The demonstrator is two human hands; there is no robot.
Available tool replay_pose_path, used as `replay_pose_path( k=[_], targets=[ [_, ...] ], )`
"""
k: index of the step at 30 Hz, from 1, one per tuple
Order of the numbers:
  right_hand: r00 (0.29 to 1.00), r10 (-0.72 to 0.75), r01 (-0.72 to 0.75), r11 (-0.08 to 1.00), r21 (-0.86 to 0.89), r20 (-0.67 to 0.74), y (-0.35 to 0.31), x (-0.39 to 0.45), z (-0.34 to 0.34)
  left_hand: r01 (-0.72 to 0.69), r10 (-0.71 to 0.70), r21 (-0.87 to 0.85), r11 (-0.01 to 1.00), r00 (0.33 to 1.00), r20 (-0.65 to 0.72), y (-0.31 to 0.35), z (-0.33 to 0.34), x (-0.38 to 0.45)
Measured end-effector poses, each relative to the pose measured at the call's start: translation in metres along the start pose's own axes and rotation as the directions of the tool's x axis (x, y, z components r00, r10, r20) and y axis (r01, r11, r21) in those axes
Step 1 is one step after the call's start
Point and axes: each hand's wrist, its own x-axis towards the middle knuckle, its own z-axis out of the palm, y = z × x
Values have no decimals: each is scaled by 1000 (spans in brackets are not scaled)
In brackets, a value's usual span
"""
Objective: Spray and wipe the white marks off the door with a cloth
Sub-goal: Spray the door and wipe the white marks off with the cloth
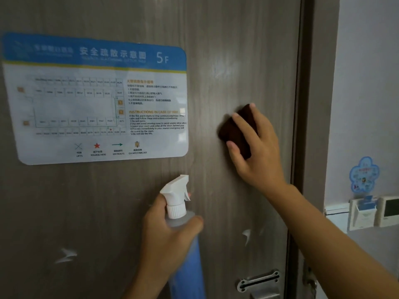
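Observation:
A grey-brown wood-grain door fills the view. My right hand presses a folded dark brown cloth flat against the door, fingers spread over it. My left hand grips a spray bottle with a white trigger head and blue liquid, held upright near the door, nozzle pointing right. A white mark shows at lower left and another white mark sits right of the bottle. A faint whitish smear lies above the cloth.
A laminated evacuation plan is stuck on the door at upper left. A metal door handle plate sits at the bottom right. The door frame runs down the right, with a wall, a blue sticker and a card holder beyond.

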Motion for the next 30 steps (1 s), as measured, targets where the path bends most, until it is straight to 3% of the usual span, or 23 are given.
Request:
replay_pose_path(
  k=[5,12,22,30],
  targets=[
    [997,-3,10,996,85,-82,23,18,-5,-24,26,45,999,998,-53,7,13,-3],
    [995,-88,88,996,10,47,33,21,-13,-58,78,137,989,986,-145,21,29,-22],
    [955,-193,211,976,-58,225,38,21,-27,62,-56,29,998,985,-165,29,30,-64],
    [961,-177,202,974,-105,211,31,17,-23,116,-116,-8,993,975,-188,35,32,-81]
  ],
)
